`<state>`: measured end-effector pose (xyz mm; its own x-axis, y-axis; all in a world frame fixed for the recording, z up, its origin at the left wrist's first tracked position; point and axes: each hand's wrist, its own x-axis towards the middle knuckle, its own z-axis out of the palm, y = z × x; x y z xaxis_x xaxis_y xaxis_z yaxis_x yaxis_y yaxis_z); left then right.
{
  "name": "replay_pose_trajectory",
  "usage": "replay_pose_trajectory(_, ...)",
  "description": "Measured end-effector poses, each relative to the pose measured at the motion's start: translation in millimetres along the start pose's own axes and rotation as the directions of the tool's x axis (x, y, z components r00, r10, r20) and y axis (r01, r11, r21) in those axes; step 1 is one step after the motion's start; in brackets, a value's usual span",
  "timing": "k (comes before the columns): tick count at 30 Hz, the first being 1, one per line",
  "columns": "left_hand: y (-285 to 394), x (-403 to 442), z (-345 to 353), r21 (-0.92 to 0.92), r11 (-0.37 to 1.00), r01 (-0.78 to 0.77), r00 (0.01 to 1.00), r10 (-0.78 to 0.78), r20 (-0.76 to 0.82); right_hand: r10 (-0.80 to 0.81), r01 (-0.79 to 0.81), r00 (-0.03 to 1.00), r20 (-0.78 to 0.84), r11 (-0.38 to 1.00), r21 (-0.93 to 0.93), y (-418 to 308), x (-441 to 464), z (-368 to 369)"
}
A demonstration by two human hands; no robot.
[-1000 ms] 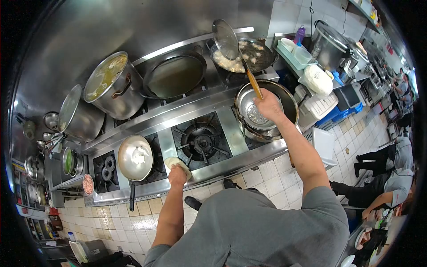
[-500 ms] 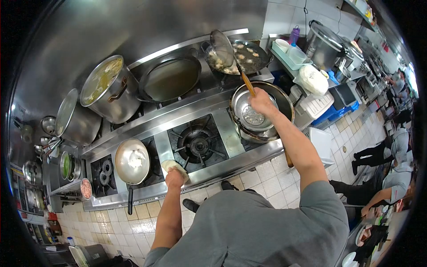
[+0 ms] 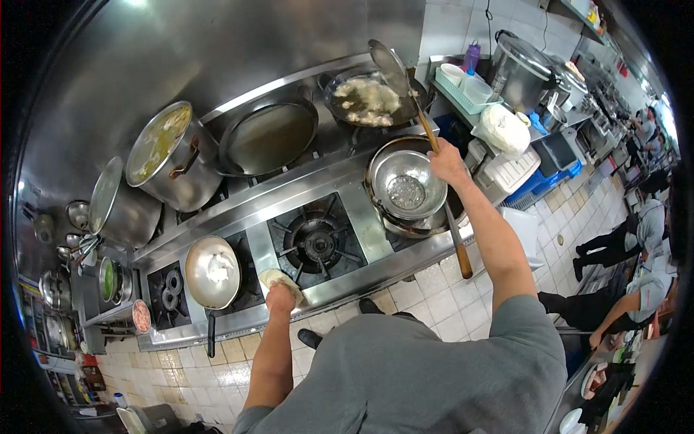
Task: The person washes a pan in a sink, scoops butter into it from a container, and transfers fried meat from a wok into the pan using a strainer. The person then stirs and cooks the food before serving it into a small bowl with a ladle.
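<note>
Head view: skimmer [image 3: 392,71] diagonally up-left

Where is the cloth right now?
In the head view, the cloth is left of centre, under the left hand at the stove's front edge, between the frying pan and the middle burner.

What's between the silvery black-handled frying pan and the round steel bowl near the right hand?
Head view: a round black metal burner bearing no pan, and, lower in the picture, the left hand with a pale cloth.
</note>
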<state>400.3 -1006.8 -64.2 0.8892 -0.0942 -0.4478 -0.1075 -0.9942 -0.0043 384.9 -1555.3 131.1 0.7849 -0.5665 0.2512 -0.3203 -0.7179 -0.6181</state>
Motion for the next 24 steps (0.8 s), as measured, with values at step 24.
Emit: replay_pose_trajectory(24, -3, 9, 9, 0.003, 1.000, -0.005, 1.000, 0.005, -0.008, 0.104, -0.617, 0.787, 0.609, 0.181, 0.766, 26, 43, 64)
